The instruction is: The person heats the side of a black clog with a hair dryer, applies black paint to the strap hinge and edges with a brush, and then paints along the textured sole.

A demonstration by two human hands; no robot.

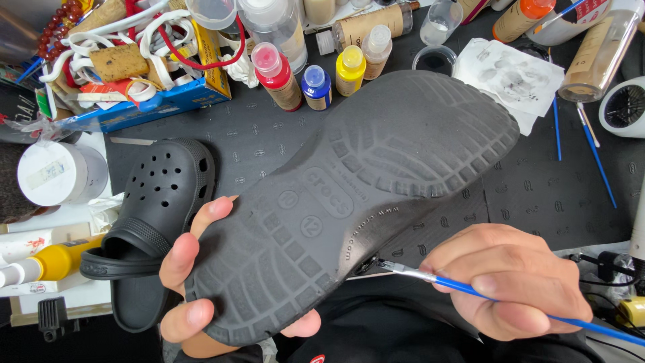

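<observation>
Bright, even light falls from above; shadows stay soft and short. A pale sheen streaks the upturned clog sole [349, 202] (near its right edge). Focus is sharp; far corners bow slightly.

Dark patterned work mat [537, 202] covers the cluttered, evenly lit table.

Painting the edge of an upturned clog

The left hand [195, 282] grips a black clog [356, 195] sole-up, while the right hand [504, 279] holds a blue paintbrush [510, 304], bristles touching the sole's edge. A second black clog [158, 222] lies on the dark mat [551, 202], paint bottles [316, 77] behind.
</observation>
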